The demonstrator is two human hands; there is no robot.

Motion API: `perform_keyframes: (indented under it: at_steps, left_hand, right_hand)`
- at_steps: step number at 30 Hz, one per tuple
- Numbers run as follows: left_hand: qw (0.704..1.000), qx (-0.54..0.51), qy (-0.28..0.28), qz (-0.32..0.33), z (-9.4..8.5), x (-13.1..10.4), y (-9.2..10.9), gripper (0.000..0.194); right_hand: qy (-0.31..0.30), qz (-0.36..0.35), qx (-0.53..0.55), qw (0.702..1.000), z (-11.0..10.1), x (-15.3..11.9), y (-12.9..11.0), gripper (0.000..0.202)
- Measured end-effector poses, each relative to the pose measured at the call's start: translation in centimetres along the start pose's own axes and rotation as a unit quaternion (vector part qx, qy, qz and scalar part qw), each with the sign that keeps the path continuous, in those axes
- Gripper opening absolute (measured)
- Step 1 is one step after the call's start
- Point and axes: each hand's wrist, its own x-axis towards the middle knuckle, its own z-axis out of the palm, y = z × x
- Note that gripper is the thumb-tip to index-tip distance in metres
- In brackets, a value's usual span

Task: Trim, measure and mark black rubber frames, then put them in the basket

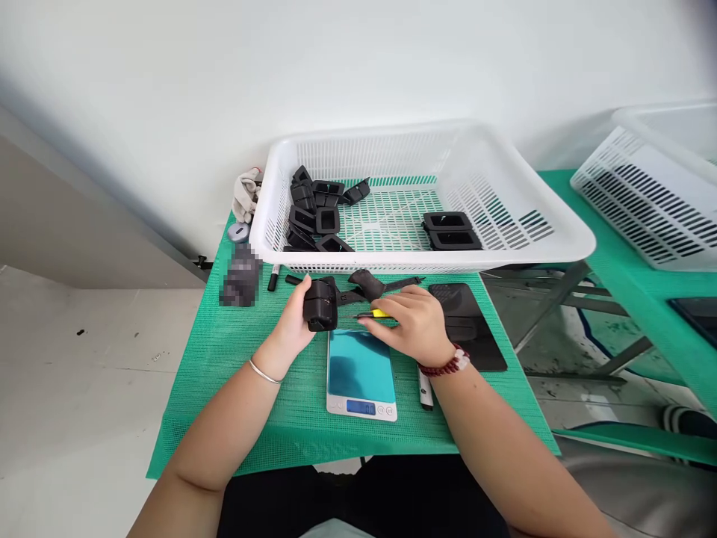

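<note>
My left hand (294, 317) is closed round a black plastic part (321, 302), tilted up above the table just left of the scale. In my right hand (411, 321) is a thin-tipped tool with a yellow handle (381, 313). Its tip points left at the part, with a gap between them. Below the hands lies a digital scale (361, 366) with a blue-reflecting plate and a lit display. Behind them, a black strap-like item (367, 284) rests before the basket. The fingertips under the part are hidden.
A white basket (423, 258) at the back holds several black frame-shaped parts (328, 220). A black tablet-like slab (476, 336) and a white marker (426, 388) lie at right. A cloth (245, 196) and a round lid (238, 232) sit at left. Another basket (661, 202) stands farther right.
</note>
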Motion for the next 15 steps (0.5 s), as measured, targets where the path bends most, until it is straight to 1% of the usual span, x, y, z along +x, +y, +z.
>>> perform_keyframes:
  at_steps: [2, 3, 8, 12, 15]
  left_hand:
    - [1.000, -0.003, 0.006, 0.020, -0.02, 0.09, 0.06, 0.034]
    - [1.000, -0.001, 0.007, 0.029, -0.02, 0.11, 0.08, 0.034]
    - [0.997, 0.034, 0.012, 0.069, 0.02, 0.13, -0.01, 0.036]
    - [0.992, 0.057, 0.019, 0.111, -0.07, 0.26, -0.15, 0.038]
    - [0.991, 0.064, 0.024, 0.114, -0.22, 0.39, -0.16, 0.039]
  right_hand:
    - [-0.018, -0.025, 0.015, 0.999, -0.02, -0.02, -0.14, 0.033]
    - [-0.024, -0.026, 0.013, 0.999, 0.00, -0.04, -0.13, 0.032]
    - [-0.011, 0.036, -0.042, 0.998, 0.07, -0.20, 0.31, 0.030]
    - [-0.037, 0.003, -0.024, 0.999, 0.06, -0.12, -0.05, 0.032]
    - [-0.045, -0.003, -0.030, 0.999, 0.07, -0.04, -0.38, 0.032]
